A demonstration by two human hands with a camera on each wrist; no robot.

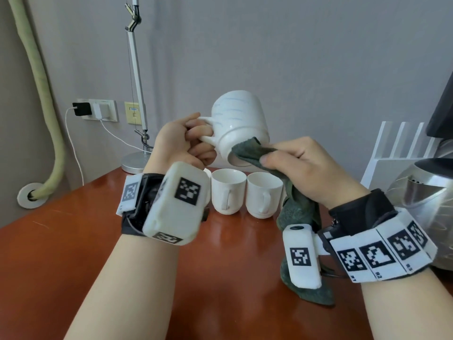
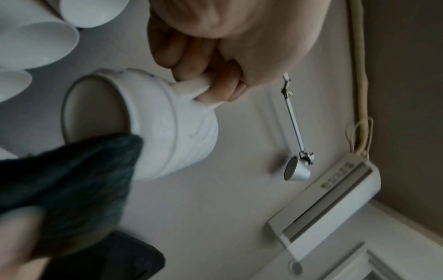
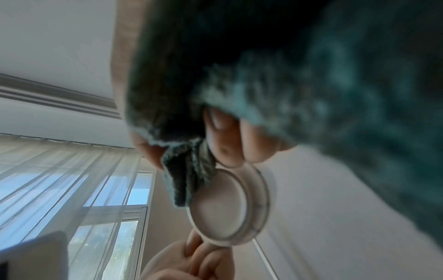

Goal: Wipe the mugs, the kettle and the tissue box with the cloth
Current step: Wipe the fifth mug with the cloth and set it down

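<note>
My left hand grips the handle of a white mug with thin blue lines, held in the air and tipped so its mouth faces down toward me. My right hand pinches a dark green cloth and presses a fold of it against the mug's rim; the rest of the cloth hangs down to the table. In the left wrist view the mug shows its mouth with the cloth at the rim. In the right wrist view the cloth touches the mug.
Two plain white mugs stand on the red-brown table. A steel kettle sits at the right edge, a white rack behind it. A lamp base and wall sockets are at the back left.
</note>
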